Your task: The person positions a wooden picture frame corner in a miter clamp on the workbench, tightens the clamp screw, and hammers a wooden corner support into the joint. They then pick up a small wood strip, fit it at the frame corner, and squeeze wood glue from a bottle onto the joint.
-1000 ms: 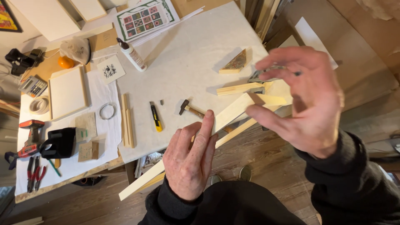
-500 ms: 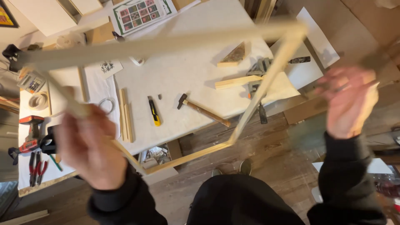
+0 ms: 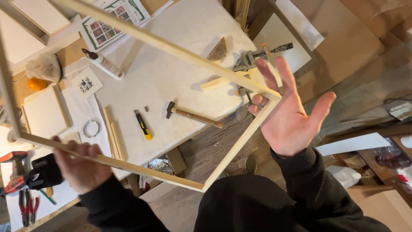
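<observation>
A large, thin, pale wooden frame (image 3: 171, 48) hangs in the air above the white-covered worktable (image 3: 180, 77). My left hand (image 3: 79, 165) grips the frame's near rail at the lower left. My right hand (image 3: 289, 114) is spread flat with fingers apart, its fingertips resting against the frame's right corner from outside. Seen through the frame, a hammer (image 3: 193, 115) and a yellow utility knife (image 3: 143, 125) lie on the table.
A glue bottle (image 3: 105, 64), wooden strips (image 3: 113, 137), a wire ring (image 3: 91, 127), clamps (image 3: 253, 58) and a wooden wedge (image 3: 217, 50) lie on the table. Red pliers (image 3: 26, 208) and a drill (image 3: 17, 172) sit at the left. Boards and cardboard stand at the right.
The frame was lifted off the table and has come closer and lower toward the camera. My left hand took hold of its near rail; my right hand opened against its corner.
</observation>
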